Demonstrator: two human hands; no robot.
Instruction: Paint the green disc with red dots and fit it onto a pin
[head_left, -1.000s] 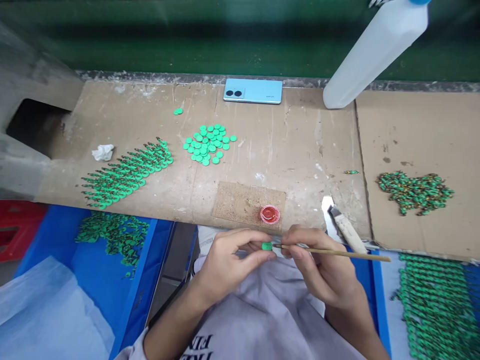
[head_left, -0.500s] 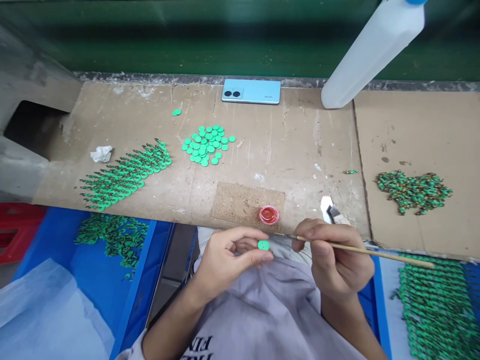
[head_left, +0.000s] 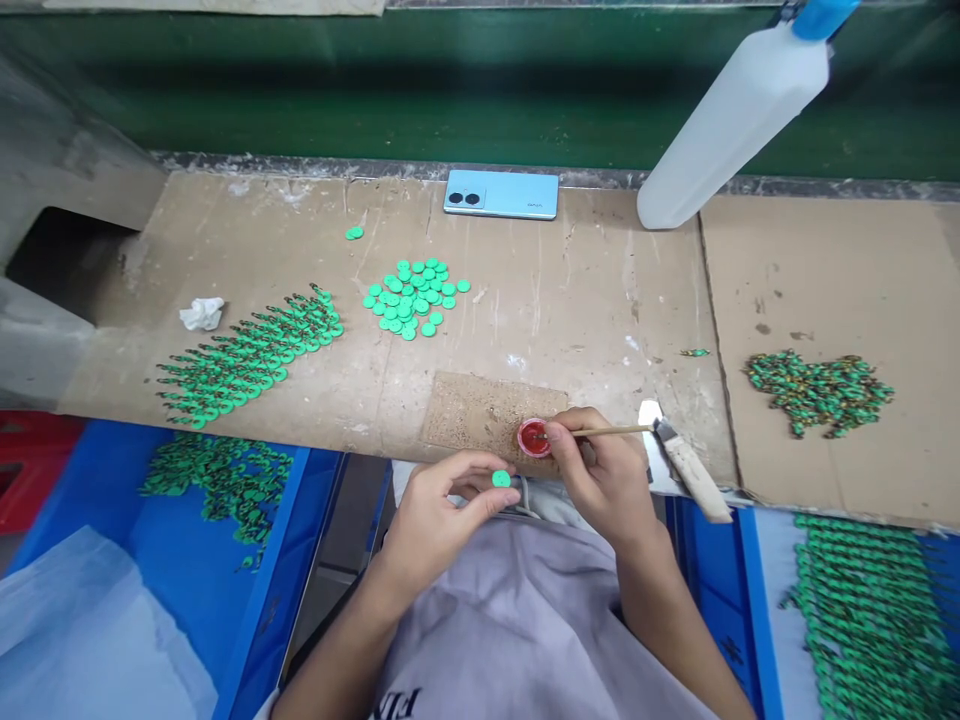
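Between thumb and fingers, my left hand (head_left: 442,505) pinches a green button-like disc (head_left: 501,479) just in front of the table edge. My right hand (head_left: 604,475) grips a thin wooden stick (head_left: 611,431), its tip down in a small round cup of red liquid (head_left: 533,437). That cup stands on a speckled brown board (head_left: 469,410) at the table's front. Further back lies a loose pile of green discs (head_left: 412,295). To the left, rows of green discs with dark beaded ends (head_left: 251,360) are laid out on the cardboard.
A scraper (head_left: 690,468) lies right of my right hand. At the back are a phone (head_left: 502,194) and a tall white bottle (head_left: 739,125). Green-gold beaded pieces (head_left: 817,392) form a heap on the right. Blue bins (head_left: 262,600) with green pieces flank me; crumpled tissue (head_left: 202,314) sits left.
My right hand has moved left and forward, bringing the stick's tip into the red cup. My left hand, still pinching the disc, has shifted slightly left. The view has tilted a little.
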